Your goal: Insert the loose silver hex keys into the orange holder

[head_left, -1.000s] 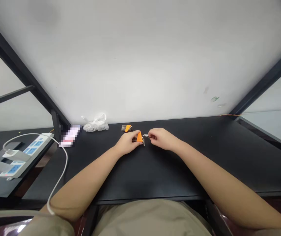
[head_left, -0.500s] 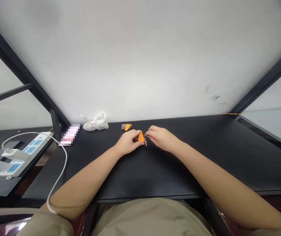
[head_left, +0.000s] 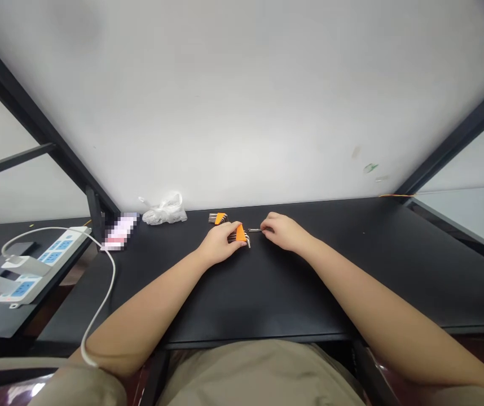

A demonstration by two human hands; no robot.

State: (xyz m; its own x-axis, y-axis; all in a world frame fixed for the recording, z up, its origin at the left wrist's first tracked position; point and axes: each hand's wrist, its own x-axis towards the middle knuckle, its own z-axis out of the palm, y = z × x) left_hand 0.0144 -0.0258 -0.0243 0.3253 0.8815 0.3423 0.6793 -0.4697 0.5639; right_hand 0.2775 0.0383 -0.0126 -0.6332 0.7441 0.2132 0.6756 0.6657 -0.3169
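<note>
My left hand (head_left: 220, 243) is closed on an orange hex key holder (head_left: 241, 232), thumb above and fingers below. Several bent metal keys stick out of the holder's right side. To the right, my right hand (head_left: 283, 230) pinches a thin metal hex key (head_left: 255, 230), whose straight end points left, apart from the holder. Its other end is hidden in the fingers. A second orange hex key set (head_left: 219, 219) lies on the black table just behind my left hand.
A clear plastic bag with a white cable (head_left: 165, 210) lies near the wall. Left of it is a blurred-out pink and white item (head_left: 120, 231). A white power strip (head_left: 45, 265) with plugs stands at far left, its cable (head_left: 113, 276) crossing near my left forearm. Black frame posts rise on both sides.
My right hand has moved right, away from the holder, with the hex key in its fingers. The key's straight end now shows clear of the holder. My left hand shifted slightly left.
</note>
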